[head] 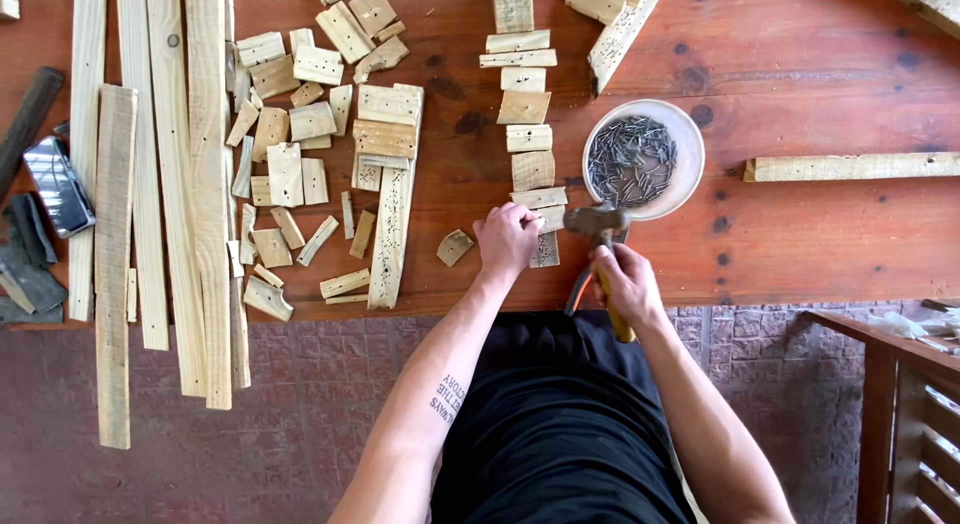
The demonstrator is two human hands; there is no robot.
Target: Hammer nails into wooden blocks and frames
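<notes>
Red wooden table (800, 234); right hand (625, 284) fingers grip hammer (598, 224); left hand (507, 239) fisted, contents hidden.

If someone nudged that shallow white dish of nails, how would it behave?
The white dish would probably slide rather than tip, being wide and shallow on the flat table. Its heap of nails likely makes it heavy for its size, and they would probably shift and rattle.

Both bare forearms reach forward from the body, the left hand (507, 239) curled into a loose fist with its knuckles up and fingertips tucked under, apparently pinching something small, while the right hand (628, 287) sits just beside it, fingers wrapped tight in a closed grip.
</notes>
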